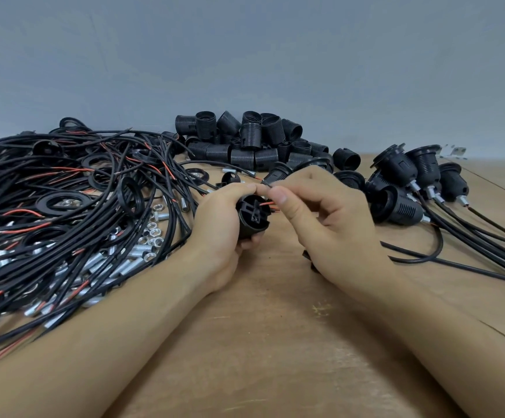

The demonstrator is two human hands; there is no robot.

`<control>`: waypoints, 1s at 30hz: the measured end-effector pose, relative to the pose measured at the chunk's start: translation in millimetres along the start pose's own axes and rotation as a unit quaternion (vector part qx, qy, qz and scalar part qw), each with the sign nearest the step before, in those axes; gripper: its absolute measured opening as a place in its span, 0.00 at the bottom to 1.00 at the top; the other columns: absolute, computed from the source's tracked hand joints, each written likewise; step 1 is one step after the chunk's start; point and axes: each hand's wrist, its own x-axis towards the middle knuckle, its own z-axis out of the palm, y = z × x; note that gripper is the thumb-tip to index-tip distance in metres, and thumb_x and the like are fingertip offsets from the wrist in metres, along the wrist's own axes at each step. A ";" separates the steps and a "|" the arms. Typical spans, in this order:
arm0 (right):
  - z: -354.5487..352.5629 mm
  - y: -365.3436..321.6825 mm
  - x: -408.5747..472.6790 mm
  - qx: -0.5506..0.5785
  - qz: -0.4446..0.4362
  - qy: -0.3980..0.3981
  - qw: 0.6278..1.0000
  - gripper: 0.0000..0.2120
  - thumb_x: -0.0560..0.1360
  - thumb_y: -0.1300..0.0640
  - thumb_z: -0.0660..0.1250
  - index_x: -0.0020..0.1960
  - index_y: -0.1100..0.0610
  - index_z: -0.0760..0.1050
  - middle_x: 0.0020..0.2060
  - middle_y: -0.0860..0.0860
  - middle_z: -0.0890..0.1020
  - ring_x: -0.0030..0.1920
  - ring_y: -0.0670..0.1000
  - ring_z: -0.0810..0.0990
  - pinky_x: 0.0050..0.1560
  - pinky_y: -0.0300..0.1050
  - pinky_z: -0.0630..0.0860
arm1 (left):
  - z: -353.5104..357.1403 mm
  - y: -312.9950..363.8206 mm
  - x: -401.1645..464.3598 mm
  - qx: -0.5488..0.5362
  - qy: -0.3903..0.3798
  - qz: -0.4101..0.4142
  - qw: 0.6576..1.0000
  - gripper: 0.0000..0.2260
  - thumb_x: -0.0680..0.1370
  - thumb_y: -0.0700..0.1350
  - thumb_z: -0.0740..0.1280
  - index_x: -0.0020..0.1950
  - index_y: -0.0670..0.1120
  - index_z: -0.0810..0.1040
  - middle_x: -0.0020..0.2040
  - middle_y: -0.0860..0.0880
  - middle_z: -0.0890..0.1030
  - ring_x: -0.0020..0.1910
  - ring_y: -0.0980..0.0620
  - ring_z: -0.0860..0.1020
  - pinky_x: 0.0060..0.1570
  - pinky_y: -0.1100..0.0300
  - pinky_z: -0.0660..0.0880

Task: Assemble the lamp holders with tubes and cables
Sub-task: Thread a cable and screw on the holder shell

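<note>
A black lamp holder sits at centre frame, its terminal end facing the camera, with red wire ends at its upper right edge. Black cables with red tips sprawl across the left, mixed with silver tubes, nuts and black rings. Threaded black shells pile at upper centre. Assembled holders with cables lie at the right.
</note>
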 end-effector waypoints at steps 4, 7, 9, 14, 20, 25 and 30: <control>2.1 1.2 1.0 0.083 0.028 0.020 0.996 0.10 0.78 0.64 0.67 0.56 0.54 0.81 0.31 0.46 0.77 0.29 0.42 0.74 0.34 0.36 0.72 | 0.0 0.6 1.6 -0.016 -0.009 -0.004 1.000 0.09 0.80 0.43 0.60 0.45 0.42 0.77 0.33 0.45 0.74 0.22 0.52 0.67 0.20 0.65 0.59; 0.6 -1.2 -0.5 0.055 -0.005 -0.012 0.998 0.09 0.77 0.66 0.68 0.49 0.53 0.80 0.34 0.46 0.79 0.31 0.43 0.76 0.35 0.37 0.72 | 0.2 0.5 3.1 -0.015 -0.011 -0.007 1.000 0.10 0.80 0.43 0.60 0.47 0.40 0.79 0.32 0.45 0.74 0.22 0.52 0.67 0.21 0.65 0.59; -0.1 -1.3 -0.8 0.008 -0.038 -0.050 0.998 0.06 0.76 0.67 0.68 0.46 0.58 0.80 0.39 0.45 0.79 0.35 0.42 0.78 0.40 0.33 0.70 | -1.1 0.8 4.6 -0.020 -0.007 -0.013 1.000 0.14 0.79 0.43 0.60 0.55 0.35 0.79 0.37 0.40 0.73 0.23 0.52 0.67 0.21 0.65 0.60; -2.4 -0.1 0.5 -0.058 -0.073 -0.051 0.994 0.03 0.74 0.68 0.68 0.43 0.63 0.79 0.42 0.52 0.78 0.42 0.48 0.76 0.46 0.38 0.71 | -2.1 -1.2 5.0 -0.019 -0.007 -0.012 1.000 0.13 0.79 0.44 0.61 0.55 0.37 0.79 0.35 0.43 0.73 0.24 0.51 0.67 0.23 0.64 0.60; -3.3 -0.5 0.5 -0.078 -0.071 -0.057 0.993 0.04 0.72 0.69 0.67 0.42 0.63 0.78 0.42 0.52 0.78 0.43 0.49 0.76 0.48 0.38 0.70 | -0.5 -0.6 3.9 -0.015 -0.011 -0.013 1.000 0.14 0.79 0.43 0.61 0.58 0.36 0.79 0.35 0.44 0.73 0.24 0.52 0.68 0.21 0.65 0.61; -2.6 0.1 0.0 -0.108 -0.082 -0.052 0.989 0.05 0.71 0.72 0.67 0.41 0.63 0.77 0.41 0.52 0.77 0.43 0.50 0.75 0.45 0.40 0.71 | 0.5 -0.5 3.7 -0.002 -0.014 -0.008 1.000 0.10 0.79 0.43 0.61 0.52 0.40 0.79 0.33 0.46 0.72 0.24 0.52 0.67 0.21 0.65 0.61; -2.6 1.5 1.2 -0.101 -0.080 -0.086 0.988 0.03 0.76 0.68 0.67 0.45 0.63 0.78 0.44 0.53 0.78 0.42 0.43 0.73 0.46 0.37 0.69 | 1.2 -0.8 4.1 -0.007 0.022 -0.004 1.000 0.06 0.77 0.42 0.63 0.46 0.42 0.79 0.30 0.46 0.71 0.23 0.52 0.67 0.22 0.65 0.59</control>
